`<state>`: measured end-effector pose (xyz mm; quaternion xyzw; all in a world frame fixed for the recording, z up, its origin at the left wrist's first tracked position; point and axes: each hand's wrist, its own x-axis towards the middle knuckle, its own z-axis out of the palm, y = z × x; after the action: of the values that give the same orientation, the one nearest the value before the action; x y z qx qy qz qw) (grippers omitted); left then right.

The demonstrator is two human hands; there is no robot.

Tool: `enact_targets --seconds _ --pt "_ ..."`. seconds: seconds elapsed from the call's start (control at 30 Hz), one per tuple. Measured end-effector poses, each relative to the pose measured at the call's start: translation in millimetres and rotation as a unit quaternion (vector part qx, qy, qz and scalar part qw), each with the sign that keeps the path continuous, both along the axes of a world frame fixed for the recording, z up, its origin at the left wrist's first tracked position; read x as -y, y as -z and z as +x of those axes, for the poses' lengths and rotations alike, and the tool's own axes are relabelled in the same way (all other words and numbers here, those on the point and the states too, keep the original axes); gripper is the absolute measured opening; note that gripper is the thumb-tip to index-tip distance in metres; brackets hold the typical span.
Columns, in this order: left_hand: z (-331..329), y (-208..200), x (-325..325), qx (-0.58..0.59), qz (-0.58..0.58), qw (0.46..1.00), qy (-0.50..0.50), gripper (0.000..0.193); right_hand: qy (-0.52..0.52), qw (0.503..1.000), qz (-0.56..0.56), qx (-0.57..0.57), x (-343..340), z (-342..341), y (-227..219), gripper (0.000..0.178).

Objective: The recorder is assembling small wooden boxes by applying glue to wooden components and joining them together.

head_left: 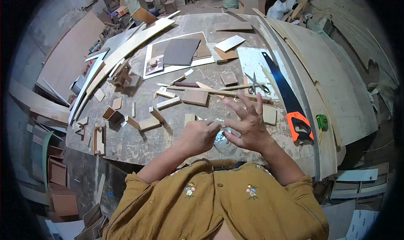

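My left hand [198, 135] is closed in a pinch over the near middle of the table. Whatever its fingertips hold is too small to make out. Close beside it, my right hand [251, 128] has its fingers spread, thumb and forefinger apart and pointing at the left fingertips. Below and between the hands lies a shiny, clear crumpled thing [222, 138], partly hidden; its kind is unclear. A small light wood block [190, 118] sits just beyond my left hand. Past my right fingers is a pale square wood piece [269, 114].
An orange-handled handsaw [281, 86] and a green tape measure [322, 122] lie at the right. Open scissors [257, 87] rest on a white board [249, 61]. Small wooden assemblies [99, 139] and offcuts cover the left. Long strips [122, 53] run along the far left edge.
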<state>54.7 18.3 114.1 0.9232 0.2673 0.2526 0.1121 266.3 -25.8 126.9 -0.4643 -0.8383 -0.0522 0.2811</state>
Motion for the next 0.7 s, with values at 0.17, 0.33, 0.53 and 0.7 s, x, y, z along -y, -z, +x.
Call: enact_targets --seconds 0.17,0.33,0.53,0.7 --pt "-6 -2 -6 0.013 -0.042 0.998 0.039 0.009 -0.042 0.997 -0.054 -0.038 -3 9 -1 0.014" --pt "-12 -7 -13 0.004 -0.086 0.993 0.078 0.011 -0.090 0.987 -0.100 -0.089 -6 11 -6 0.016" --pt "-7 -32 -21 0.069 -0.060 0.991 0.094 0.009 -0.095 0.965 -0.061 -0.238 -13 9 -11 0.014" --pt "-6 -34 -33 0.086 -0.043 0.991 0.097 0.012 -0.061 0.938 -0.088 -0.329 -16 1 -20 0.013"
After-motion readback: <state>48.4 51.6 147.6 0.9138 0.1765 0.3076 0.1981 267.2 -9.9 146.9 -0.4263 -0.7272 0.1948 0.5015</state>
